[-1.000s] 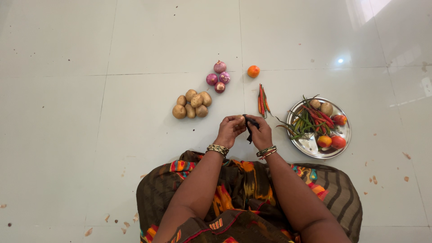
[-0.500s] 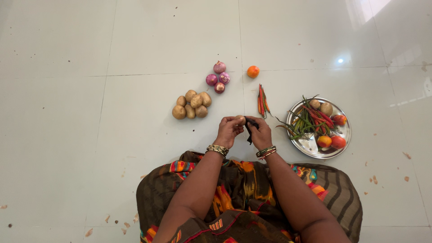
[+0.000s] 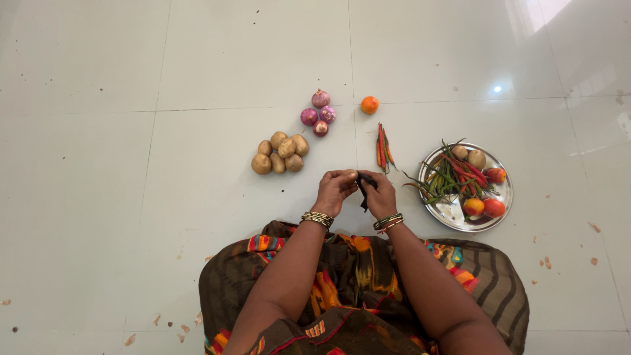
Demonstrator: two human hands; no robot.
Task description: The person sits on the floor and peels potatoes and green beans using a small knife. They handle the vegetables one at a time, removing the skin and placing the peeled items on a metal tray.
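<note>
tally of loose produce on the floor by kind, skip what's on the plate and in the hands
Potatoes: 6, in one pile
Red onions: 4, clustered
Orange-red tomato: 1, alone
Chilli bunch: 1 bunch; single chillies too small to count
Total: 12, counting the bunch as one

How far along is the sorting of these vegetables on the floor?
Already grouped on the floor: potatoes, onions, one tomato and a few chillies. In hand: the left hand and right hand meet around a small item and a dark strip; what it is cannot be told. Left: the steel plate holds chillies, tomatoes and potatoes mixed together.
</note>
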